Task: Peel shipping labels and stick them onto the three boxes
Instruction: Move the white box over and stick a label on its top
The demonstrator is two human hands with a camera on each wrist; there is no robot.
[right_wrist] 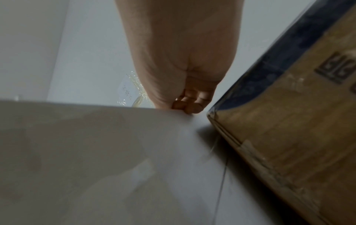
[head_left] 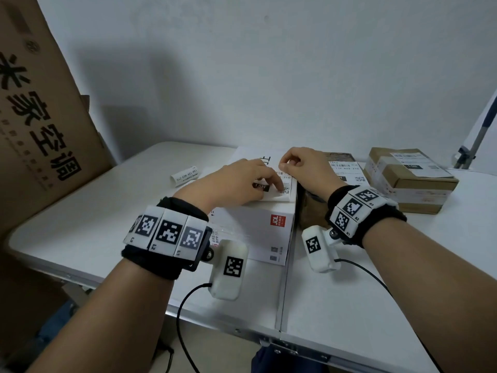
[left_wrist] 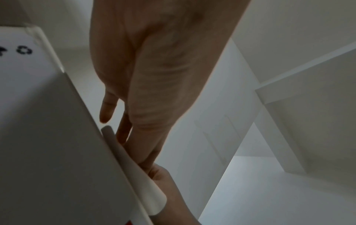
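- Shipping label (head_left: 283, 185) lies on top of the white box (head_left: 258, 224), near the right edge of the box, in the middle of the white table (head_left: 363, 292).
- The left hand (head_left: 236, 181) rests over the near part of the label, fingers stretched out and flat, pressing it to the box top.
- In the left wrist view, the fingers (left_wrist: 146, 144) are straight along the box edge, and one end of the label (left_wrist: 154, 197) curls up from the surface.
- The right hand (head_left: 304, 164) is at the far end of the label; its thumb and fingers are bent together and pinch the label's far edge.
- In the right wrist view, the fingertips (right_wrist: 192, 106) are curled at the top edge of the white box.
- A brown box (head_left: 341, 168) with a label on it stands just beside the white box, at its right.
- Another brown taped box (head_left: 408, 181), also with a label, stands further right, apart from the hands.
- A rolled label strip (head_left: 185, 175) lies on the table left of the white box.
- A large cardboard carton (head_left: 40, 117) stands at the left.
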